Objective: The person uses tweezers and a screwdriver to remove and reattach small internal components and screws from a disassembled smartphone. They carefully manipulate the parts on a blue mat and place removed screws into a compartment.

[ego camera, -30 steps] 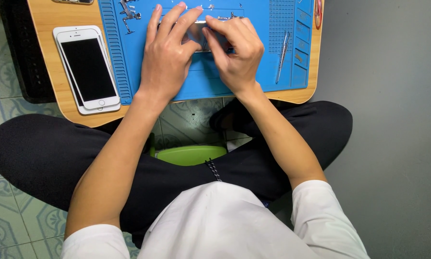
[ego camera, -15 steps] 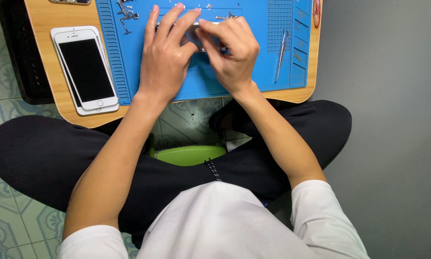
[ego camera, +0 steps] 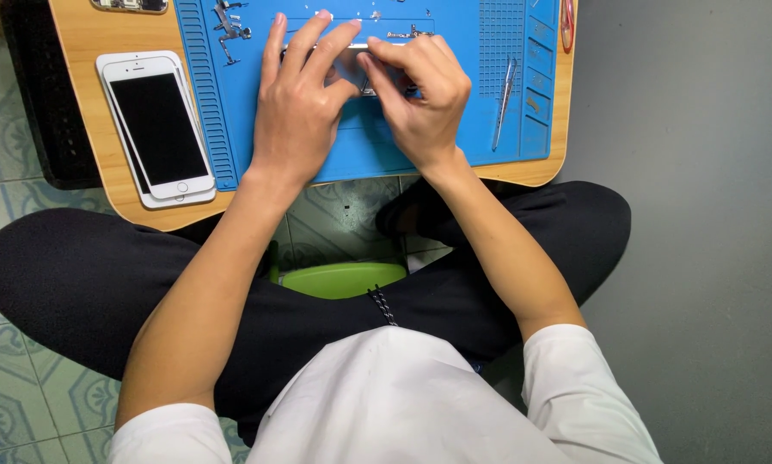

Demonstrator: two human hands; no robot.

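left hand lying fingers spread on blue work mat, pressing small grey part | right hand pinching at the same part, touching left fingers | tweezers lying right of the hands on mat | white phone resting face up off mat's left edge

White phone, tweezers, green stool

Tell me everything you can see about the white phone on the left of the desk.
The white phone is a slim rounded slab with a dark, unlit screen and a round button at its near end. It lies flat, face up, slightly angled, on the wooden desk, apparently atop another white slab, its right edge reaching the blue mat. Neither hand touches it.
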